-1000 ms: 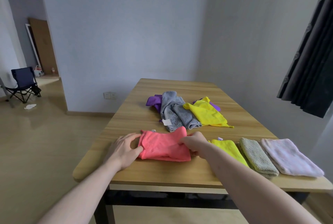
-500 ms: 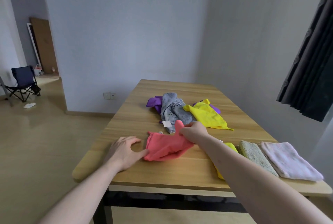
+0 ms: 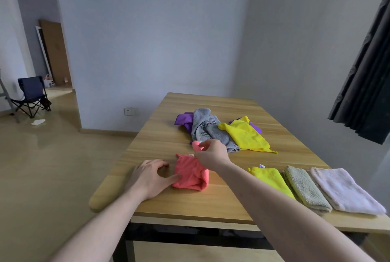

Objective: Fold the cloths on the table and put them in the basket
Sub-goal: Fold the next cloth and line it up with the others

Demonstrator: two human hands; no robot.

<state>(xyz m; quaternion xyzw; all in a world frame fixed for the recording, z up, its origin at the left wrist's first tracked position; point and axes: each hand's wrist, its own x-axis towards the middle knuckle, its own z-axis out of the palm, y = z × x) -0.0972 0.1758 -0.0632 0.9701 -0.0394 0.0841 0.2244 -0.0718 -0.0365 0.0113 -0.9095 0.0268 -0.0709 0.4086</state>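
Observation:
A pink cloth (image 3: 191, 174) lies half folded near the front of the wooden table (image 3: 211, 204). My right hand (image 3: 212, 153) pinches one pink corner and holds it raised over the cloth. My left hand (image 3: 150, 175) rests flat on the table, its thumb pressing the cloth's left edge. Three folded cloths lie in a row at the right: yellow (image 3: 272, 178), green (image 3: 306, 188), pale pink (image 3: 344, 190). Farther back sits an unfolded heap of grey (image 3: 207, 130), yellow (image 3: 244, 135) and purple (image 3: 183, 119) cloths. No basket is in view.
The table's right side runs along a grey wall, with a dark curtain (image 3: 367, 76) hanging above it. Open floor lies to the left, and a folding chair (image 3: 31, 95) stands far back there.
My right hand lifted the pink cloth's right end and carried it up and leftward over the cloth. My left hand shifted from gripping the left edge to pressing it with the thumb.

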